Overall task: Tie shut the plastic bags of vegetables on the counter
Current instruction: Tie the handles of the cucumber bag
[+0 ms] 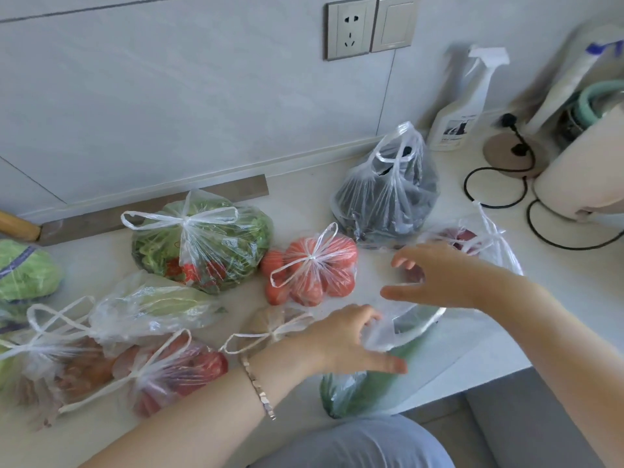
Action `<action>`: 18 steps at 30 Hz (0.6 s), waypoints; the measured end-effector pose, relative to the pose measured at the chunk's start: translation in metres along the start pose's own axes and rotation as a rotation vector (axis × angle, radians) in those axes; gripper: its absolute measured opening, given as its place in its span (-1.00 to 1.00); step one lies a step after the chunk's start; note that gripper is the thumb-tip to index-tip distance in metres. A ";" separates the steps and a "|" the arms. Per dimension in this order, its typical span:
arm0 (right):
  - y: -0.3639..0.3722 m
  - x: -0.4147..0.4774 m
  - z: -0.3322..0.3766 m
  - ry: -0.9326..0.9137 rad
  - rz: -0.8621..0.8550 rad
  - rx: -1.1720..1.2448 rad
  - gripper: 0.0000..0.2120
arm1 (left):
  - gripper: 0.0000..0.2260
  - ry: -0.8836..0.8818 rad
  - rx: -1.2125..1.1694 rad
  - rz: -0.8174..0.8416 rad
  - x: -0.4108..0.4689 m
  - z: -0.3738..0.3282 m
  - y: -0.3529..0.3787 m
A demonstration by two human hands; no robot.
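Observation:
A clear bag of long green vegetables (pixel 358 390) lies at the counter's front edge, its mouth open. My left hand (pixel 347 339) pinches one handle of this bag. My right hand (pixel 435 278) hovers over the other handle with its fingers spread, holding nothing. Knotted bags lie around: leafy greens (pixel 202 244), tomatoes (pixel 314 271), red vegetables (pixel 175 369), a small brown bag (pixel 270 325). A bag of dark vegetables (pixel 388 194) stands behind with its handles loose. A bag of red produce (pixel 472 241) sits behind my right hand.
A cleaver (pixel 152 211) lies along the wall at the back. A spray bottle (pixel 462 106), a black cable (pixel 499 187) and a white appliance (pixel 584 173) stand at the right. More bagged greens (pixel 27 268) and a pale cabbage bag (pixel 152 305) crowd the left side.

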State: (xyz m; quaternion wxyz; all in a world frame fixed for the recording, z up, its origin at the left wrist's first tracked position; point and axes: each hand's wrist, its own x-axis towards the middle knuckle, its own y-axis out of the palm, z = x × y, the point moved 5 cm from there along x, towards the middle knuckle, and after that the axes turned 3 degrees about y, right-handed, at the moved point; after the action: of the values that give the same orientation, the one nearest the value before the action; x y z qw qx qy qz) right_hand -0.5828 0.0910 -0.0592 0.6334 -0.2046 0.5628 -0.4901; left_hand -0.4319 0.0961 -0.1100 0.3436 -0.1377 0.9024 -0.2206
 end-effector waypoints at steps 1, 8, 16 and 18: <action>0.005 -0.004 -0.009 0.034 0.061 -0.005 -0.33 | -0.41 0.012 0.107 -0.029 0.004 -0.005 0.003; 0.035 -0.005 -0.035 0.050 0.116 -0.090 -0.35 | -0.87 0.011 0.206 -0.579 0.007 0.007 -0.037; 0.001 0.007 -0.036 0.045 -0.581 0.038 -0.51 | -0.65 -0.044 0.559 -0.783 -0.025 0.038 -0.086; -0.006 0.008 -0.038 0.157 -0.709 0.080 -0.37 | -0.56 -0.019 0.690 -0.728 -0.027 0.041 -0.087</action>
State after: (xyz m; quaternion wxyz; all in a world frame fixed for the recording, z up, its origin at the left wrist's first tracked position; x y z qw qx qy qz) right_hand -0.6210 0.0930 -0.0692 0.3864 -0.3237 0.4840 -0.7153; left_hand -0.3753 0.0196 -0.0797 0.2782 -0.3238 0.6671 -0.6106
